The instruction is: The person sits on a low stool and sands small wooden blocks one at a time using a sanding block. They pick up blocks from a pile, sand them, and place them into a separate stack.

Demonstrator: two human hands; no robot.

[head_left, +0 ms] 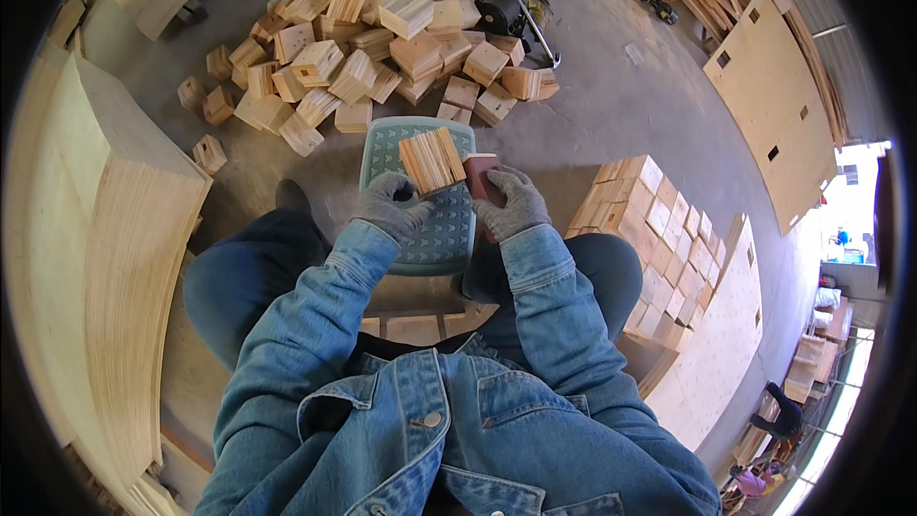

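A layered wooden block [432, 161] sits tilted over the pale green plastic stool [371, 145] between my knees. My left hand [394, 205], in a grey knitted glove, curls its fingers and thumb against the block's near left corner. A reddish-brown sanding block [484, 178] with a pale edge is gripped in my right hand [516, 204], also gloved in grey. It stands upright beside the wooden block's right side, close against it. Part of the sanding block is hidden by my fingers.
A loose heap of wooden blocks [353, 48] lies on the floor ahead, with a dark power tool [506, 14] at its right. Neatly stacked blocks [659, 229] stand by my right knee. Tall plywood sheets [134, 258] rise at my left; a slotted panel [774, 105] lies far right.
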